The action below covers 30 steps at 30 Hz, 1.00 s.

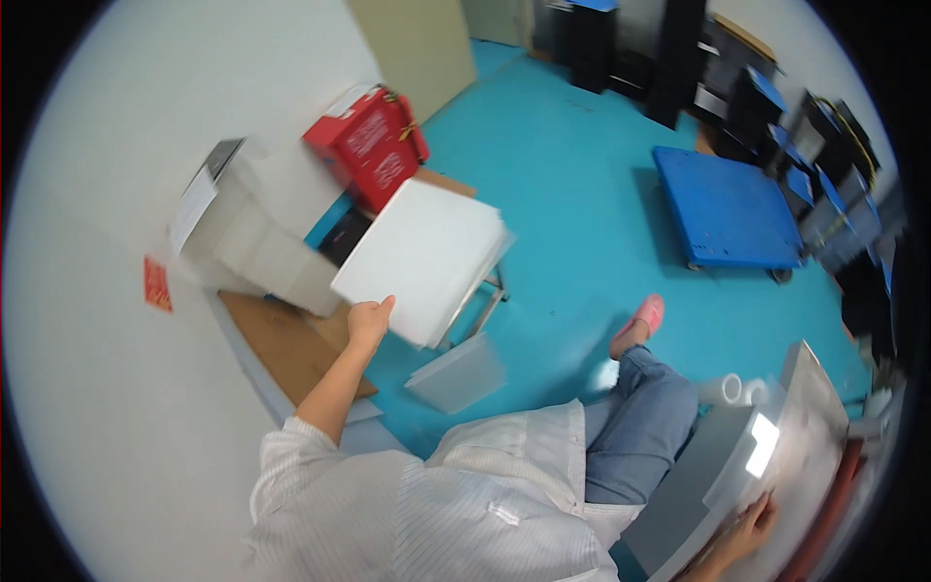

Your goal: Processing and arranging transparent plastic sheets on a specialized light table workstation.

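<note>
My left hand (369, 323) is closed on the near corner of a stack of white sheets (427, 257), thumb on top and the other fingers hidden. The stack sits tilted on a low metal-legged stand (490, 296), mostly covered by it. At lower right my right hand (751, 532) rests on a grey metal tabletop (800, 446), fingers slightly bent and apart, with nothing visible in them. Beside it, a pale, semi-transparent sheet (742, 461) lies along the table's edge.
A clear plastic bin (456, 373) stands on the turquoise floor below the stack. A red box (369, 145) and brown boards (286, 344) lean by the left wall. White rolls (722, 390) stick out by the table. A blue platform trolley (727, 209) stands far right, near dark boxes.
</note>
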Each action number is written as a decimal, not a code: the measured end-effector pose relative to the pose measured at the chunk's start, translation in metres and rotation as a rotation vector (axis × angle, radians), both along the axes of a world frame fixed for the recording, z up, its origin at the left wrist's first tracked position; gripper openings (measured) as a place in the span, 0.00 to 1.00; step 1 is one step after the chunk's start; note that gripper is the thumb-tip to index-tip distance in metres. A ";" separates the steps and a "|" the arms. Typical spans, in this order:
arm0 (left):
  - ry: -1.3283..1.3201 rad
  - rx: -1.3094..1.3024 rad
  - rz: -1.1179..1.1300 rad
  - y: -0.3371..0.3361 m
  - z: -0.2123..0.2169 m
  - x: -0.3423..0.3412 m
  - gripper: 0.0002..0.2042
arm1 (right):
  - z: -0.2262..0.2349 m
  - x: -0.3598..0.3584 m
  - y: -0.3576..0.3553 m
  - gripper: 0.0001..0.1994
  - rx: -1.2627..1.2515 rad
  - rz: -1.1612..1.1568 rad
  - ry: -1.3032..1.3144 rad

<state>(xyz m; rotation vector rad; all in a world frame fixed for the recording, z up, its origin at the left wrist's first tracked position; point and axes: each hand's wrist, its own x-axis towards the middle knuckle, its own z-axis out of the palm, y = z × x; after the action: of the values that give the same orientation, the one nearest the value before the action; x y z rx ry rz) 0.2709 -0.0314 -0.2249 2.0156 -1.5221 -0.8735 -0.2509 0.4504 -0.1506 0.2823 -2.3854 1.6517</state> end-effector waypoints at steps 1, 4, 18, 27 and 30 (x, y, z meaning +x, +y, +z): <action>0.008 0.010 -0.058 0.000 0.003 -0.026 0.25 | 0.000 0.002 0.004 0.07 -0.003 -0.008 -0.022; 0.459 0.099 -0.279 0.031 0.049 -0.126 0.22 | 0.002 0.009 -0.006 0.06 -0.082 -0.015 -0.066; -0.782 -0.086 -0.319 -0.055 0.001 -0.184 0.41 | 0.019 0.014 -0.013 0.06 -0.064 0.026 -0.032; -0.799 -0.096 -0.223 -0.061 -0.005 -0.170 0.36 | 0.007 0.012 -0.021 0.06 -0.008 0.091 -0.013; -0.777 -0.123 -0.265 -0.066 -0.007 -0.176 0.38 | 0.012 0.014 -0.018 0.04 0.043 0.055 0.017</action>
<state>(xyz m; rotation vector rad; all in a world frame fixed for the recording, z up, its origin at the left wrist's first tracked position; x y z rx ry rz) 0.0947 -0.0972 -0.2323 2.2094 -2.2152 -0.0337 -0.2372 0.4325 -0.1391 0.3704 -2.4241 1.6158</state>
